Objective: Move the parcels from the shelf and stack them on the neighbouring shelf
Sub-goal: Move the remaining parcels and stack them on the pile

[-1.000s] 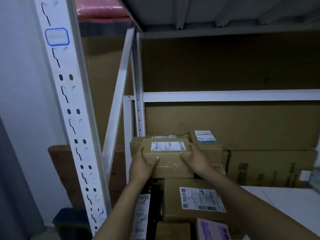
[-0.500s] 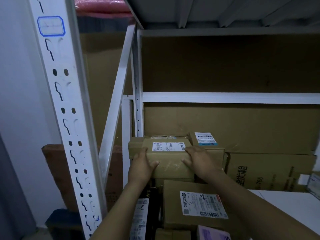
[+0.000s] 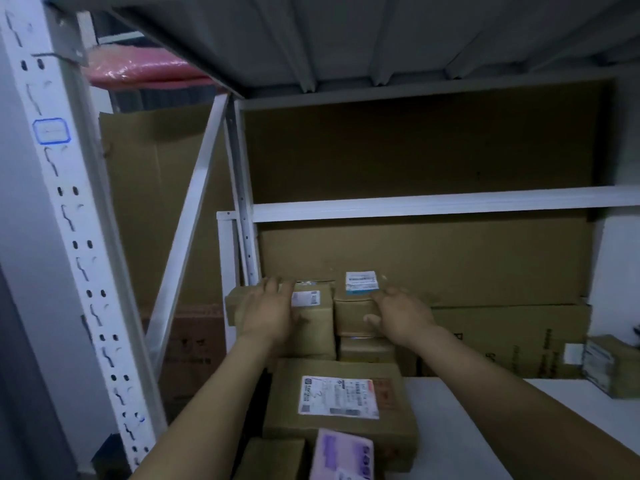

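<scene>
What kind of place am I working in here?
Most likely a parcel stockroom or small warehouse: slotted white steel shelving, taped cardboard parcels bearing printed shipping labels, and big flat cartons standing against the back.

Bare left hand [image 3: 268,311], bare right hand [image 3: 403,315], bare forearms [image 3: 207,393].

parcels [image 3: 339,372]: matt brown cardboard | labels [image 3: 337,396]: white paper | upright [image 3: 69,237]: white painted metal | wrap [image 3: 145,69]: glossy pink plastic
</scene>
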